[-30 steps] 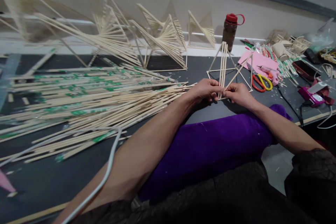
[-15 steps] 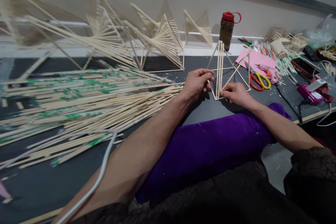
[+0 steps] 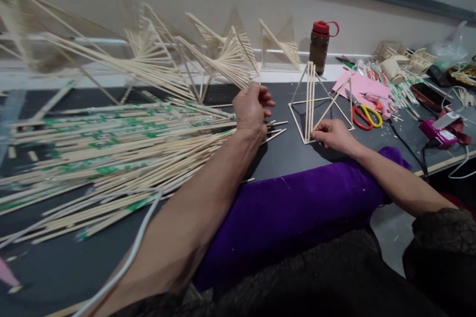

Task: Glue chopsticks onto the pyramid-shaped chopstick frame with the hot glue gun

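Note:
My right hand (image 3: 333,134) pinches the lower front corner of a small frame (image 3: 311,109) of thin wooden sticks. The frame stands on the dark table, several sticks rising side by side to its peak. To the left of it, my left hand (image 3: 253,106) is in the air with its fingers loosely curled and apart; no stick shows in them. Below that hand and forearm lies a wide pile of wooden sticks (image 3: 148,158), partly in clear and green wrappers.
Along the wall stand twisted stick models (image 3: 223,57). A brown bottle (image 3: 319,49) with a red lid stands behind the frame. Scissors (image 3: 362,116), a pink glue gun (image 3: 379,101) and a phone (image 3: 429,94) lie to the right. A white cable (image 3: 145,233) crosses near my left forearm.
My left hand has let go of the stick frame and moved left, over the ends of the stick pile. My right hand stays at the frame's corner.

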Demonstrator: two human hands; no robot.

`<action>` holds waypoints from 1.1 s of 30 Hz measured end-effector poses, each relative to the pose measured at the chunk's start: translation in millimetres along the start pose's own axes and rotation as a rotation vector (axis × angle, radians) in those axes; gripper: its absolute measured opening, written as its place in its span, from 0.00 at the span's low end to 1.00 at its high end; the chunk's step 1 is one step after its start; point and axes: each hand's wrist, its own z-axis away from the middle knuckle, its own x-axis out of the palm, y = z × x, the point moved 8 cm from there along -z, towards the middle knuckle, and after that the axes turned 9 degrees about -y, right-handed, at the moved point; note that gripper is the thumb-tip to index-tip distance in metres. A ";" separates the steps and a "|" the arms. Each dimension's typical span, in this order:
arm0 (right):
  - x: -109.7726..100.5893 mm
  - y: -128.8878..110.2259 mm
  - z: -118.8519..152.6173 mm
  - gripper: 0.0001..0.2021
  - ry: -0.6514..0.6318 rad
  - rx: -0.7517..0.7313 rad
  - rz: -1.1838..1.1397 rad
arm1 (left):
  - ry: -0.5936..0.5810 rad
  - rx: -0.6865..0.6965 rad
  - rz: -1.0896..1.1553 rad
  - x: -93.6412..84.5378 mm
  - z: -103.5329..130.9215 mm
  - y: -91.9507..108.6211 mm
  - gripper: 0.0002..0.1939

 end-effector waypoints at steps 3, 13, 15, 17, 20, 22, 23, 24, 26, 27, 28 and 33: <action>1.0 1.1 -0.7 0.06 -0.004 -0.003 0.007 | 0.020 0.052 -0.027 -3.1 -3.8 -0.5 0.11; 1.8 3.6 -2.1 0.06 0.002 -0.005 0.000 | -0.541 -0.195 -0.160 70.3 49.9 -24.8 0.15; 2.2 3.3 -2.2 0.06 -0.002 -0.004 0.003 | -0.579 -0.208 -0.165 75.5 54.9 -27.0 0.11; 3.2 1.8 -2.5 0.06 -0.012 -0.027 0.003 | -0.599 -0.225 -0.176 76.1 55.5 -30.3 0.08; 4.0 1.8 -2.8 0.06 -0.017 -0.039 0.013 | -0.622 -0.268 -0.190 74.0 53.2 -37.4 0.10; 3.8 2.4 -2.8 0.07 -0.012 -0.034 0.028 | -0.648 -0.299 -0.190 73.3 51.4 -42.4 0.10; 3.5 2.4 -2.8 0.07 -0.008 -0.034 0.035 | -0.659 -0.309 -0.188 73.1 50.5 -44.5 0.10; 3.2 2.1 -2.6 0.07 -0.005 -0.036 0.038 | -0.669 -0.317 -0.186 72.9 49.5 -46.3 0.10; 2.5 1.9 -2.3 0.07 0.003 -0.038 0.040 | -0.686 -0.322 -0.184 72.7 47.5 -49.0 0.10; 2.3 2.2 -2.2 0.06 0.004 -0.037 0.039 | -0.694 -0.322 -0.186 72.7 46.6 -50.2 0.10; 2.1 2.8 -2.2 0.06 0.003 -0.034 0.036 | -0.701 -0.320 -0.189 72.7 45.9 -51.2 0.10; 3.0 5.9 -2.4 0.08 -0.019 -0.044 0.005 | -0.723 -0.303 -0.200 73.2 43.6 -54.4 0.09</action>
